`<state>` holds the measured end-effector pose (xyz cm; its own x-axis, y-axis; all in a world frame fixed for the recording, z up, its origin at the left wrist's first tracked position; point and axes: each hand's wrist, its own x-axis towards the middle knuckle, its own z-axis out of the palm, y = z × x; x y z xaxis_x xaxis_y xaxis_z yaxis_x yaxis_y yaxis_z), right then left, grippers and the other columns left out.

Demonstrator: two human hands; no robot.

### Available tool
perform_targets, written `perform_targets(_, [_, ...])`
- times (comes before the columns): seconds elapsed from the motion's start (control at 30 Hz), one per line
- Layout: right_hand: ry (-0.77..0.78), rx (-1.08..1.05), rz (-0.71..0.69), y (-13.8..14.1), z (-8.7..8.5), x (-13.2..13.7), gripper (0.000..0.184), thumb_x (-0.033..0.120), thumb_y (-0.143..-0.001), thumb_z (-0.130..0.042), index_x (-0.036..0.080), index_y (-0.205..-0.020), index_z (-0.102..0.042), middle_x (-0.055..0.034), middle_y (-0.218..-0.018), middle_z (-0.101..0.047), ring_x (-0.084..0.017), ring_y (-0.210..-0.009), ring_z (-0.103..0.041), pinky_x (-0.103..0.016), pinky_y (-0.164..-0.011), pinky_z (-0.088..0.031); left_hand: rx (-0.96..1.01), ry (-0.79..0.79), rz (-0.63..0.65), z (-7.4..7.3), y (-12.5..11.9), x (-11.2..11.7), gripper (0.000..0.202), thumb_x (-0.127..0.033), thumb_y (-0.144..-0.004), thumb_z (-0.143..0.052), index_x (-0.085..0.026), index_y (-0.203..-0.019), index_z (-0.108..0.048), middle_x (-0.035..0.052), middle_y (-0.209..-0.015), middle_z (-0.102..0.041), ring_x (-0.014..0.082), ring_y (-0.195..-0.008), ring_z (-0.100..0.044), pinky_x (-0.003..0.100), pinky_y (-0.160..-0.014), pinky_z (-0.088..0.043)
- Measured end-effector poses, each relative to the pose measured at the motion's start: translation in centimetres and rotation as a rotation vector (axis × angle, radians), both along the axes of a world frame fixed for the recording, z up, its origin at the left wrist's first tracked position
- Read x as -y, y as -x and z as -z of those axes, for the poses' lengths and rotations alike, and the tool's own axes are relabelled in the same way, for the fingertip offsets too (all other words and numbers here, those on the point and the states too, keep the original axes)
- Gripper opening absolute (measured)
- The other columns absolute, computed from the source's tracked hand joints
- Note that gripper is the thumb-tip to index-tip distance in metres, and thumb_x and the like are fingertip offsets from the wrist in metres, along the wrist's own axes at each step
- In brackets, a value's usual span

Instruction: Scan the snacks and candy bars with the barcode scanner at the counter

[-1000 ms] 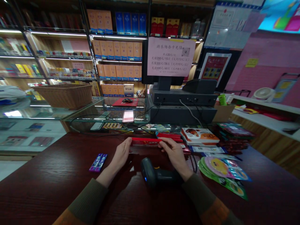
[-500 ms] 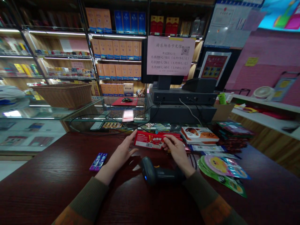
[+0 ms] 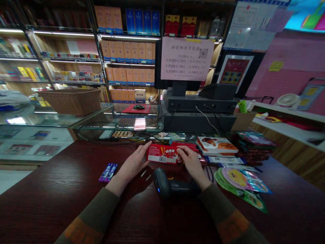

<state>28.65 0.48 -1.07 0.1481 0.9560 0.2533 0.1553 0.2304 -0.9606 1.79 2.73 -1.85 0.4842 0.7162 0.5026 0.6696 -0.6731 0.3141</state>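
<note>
Red snack packet: right end pinched between fingers of right hand; left end at left hand, finger grip unclear. Barcode scanner: desk, near.

The left sleeve, at the lower left of the frame, is dark olive green and looks knitted, with a ribbed cuff and a broad orange band bearing a blurred darker pattern. The right sleeve, lower right, matches, with its rust-orange stripe. The left hand and right hand are bare
</note>
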Motion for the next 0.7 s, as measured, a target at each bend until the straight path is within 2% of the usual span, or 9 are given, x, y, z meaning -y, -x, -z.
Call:
perform_targets(0.17, [-0.009, 0.013, 0.033, -0.1, 0.1, 0.0, 0.046, 0.058, -0.078, -0.068, 0.019, -0.101, -0.072, -0.0006, -0.069, -0.067, -0.017, -0.06, -0.06, -0.03, -0.057, -0.051, 0.015, -0.143, 0.008, -0.4, -0.1, 0.3, 0.078, -0.02, -0.081, -0.067, -0.025, -0.151, -0.031, 0.0136, -0.151, -0.041, 0.0297, -0.143, -0.042, 0.049, -0.119, -0.04])
perform_targets(0.27, [0.005, 0.005, 0.029, -0.3, 0.2, 0.0, 0.052, 0.056, -0.08, -0.066, 0.017, -0.114, -0.071, -0.0032, -0.074, -0.071, -0.018, -0.066, -0.064, -0.03, -0.06, -0.053, 0.019, -0.138, 0.041, -0.5, -0.1, 0.4, 0.078, -0.022, -0.081, -0.066, -0.022, -0.15, -0.03, 0.0145, -0.15, -0.043, 0.0287, -0.141, -0.044, 0.048, -0.119, -0.04])
perform_targets(0.37, [-0.003, 0.001, -0.002, -0.4, 0.2, 0.1, 0.059, 0.053, -0.084, -0.063, 0.018, -0.131, -0.063, -0.0094, -0.099, -0.076, -0.02, -0.079, -0.069, -0.031, -0.065, -0.055, 0.047, -0.125, 0.038, -0.4, 0.1, 0.3, 0.078, -0.025, -0.08, -0.068, -0.021, -0.149, -0.032, 0.0146, -0.144, -0.048, 0.0288, -0.138, -0.048, 0.048, -0.118, -0.042])
perform_targets(0.47, [-0.041, 0.062, -0.043, -0.6, -0.3, 1.0, 0.057, 0.05, -0.088, -0.06, 0.021, -0.137, -0.059, -0.0128, -0.125, -0.07, -0.022, -0.093, -0.071, -0.035, -0.078, -0.057, 0.06, -0.159, -0.01, -0.3, 0.5, 0.0, 0.077, -0.027, -0.08, -0.069, -0.019, -0.147, -0.032, 0.0153, -0.142, -0.049, 0.0286, -0.136, -0.049, 0.047, -0.116, -0.043])
perform_targets(0.53, [-0.07, 0.201, -0.131, -0.9, -0.8, 2.1, 0.051, 0.047, -0.091, -0.058, 0.022, -0.135, -0.06, -0.0121, -0.125, -0.07, -0.022, -0.102, -0.069, -0.039, -0.09, -0.055, 0.062, -0.198, -0.048, -0.2, 0.9, -0.3, 0.075, -0.027, -0.081, -0.069, -0.019, -0.146, -0.032, 0.015, -0.139, -0.051, 0.0278, -0.134, -0.051, 0.046, -0.116, -0.044])
perform_targets(0.6, [-0.077, 0.378, -0.29, -1.1, -1.2, 3.5, 0.046, 0.044, -0.092, -0.059, 0.025, -0.134, -0.061, -0.0099, -0.122, -0.072, -0.023, -0.108, -0.067, -0.042, -0.096, -0.052, 0.069, -0.233, -0.085, -0.2, 1.3, -0.6, 0.074, -0.027, -0.081, -0.069, -0.019, -0.145, -0.033, 0.0144, -0.138, -0.052, 0.0275, -0.132, -0.052, 0.046, -0.115, -0.044])
perform_targets(0.63, [-0.088, 0.468, -0.368, -1.3, -1.4, 4.2, 0.05, 0.043, -0.09, -0.064, 0.026, -0.137, -0.059, -0.0096, -0.126, -0.07, -0.024, -0.113, -0.065, -0.043, -0.101, -0.049, 0.072, -0.246, -0.105, -0.2, 1.6, -0.7, 0.074, -0.027, -0.08, -0.069, -0.019, -0.144, -0.034, 0.0142, -0.137, -0.053, 0.0276, -0.131, -0.053, 0.046, -0.114, -0.044])
perform_targets(0.7, [-0.086, 0.656, -0.501, -1.4, -1.4, 5.4, 0.073, 0.045, -0.079, -0.078, 0.027, -0.145, -0.052, -0.0111, -0.137, -0.063, -0.028, -0.123, -0.059, -0.045, -0.107, -0.044, 0.063, -0.264, -0.14, -0.1, 2.1, -0.9, 0.073, -0.028, -0.08, -0.07, -0.019, -0.144, -0.036, 0.0144, -0.137, -0.054, 0.0285, -0.13, -0.054, 0.046, -0.113, -0.045])
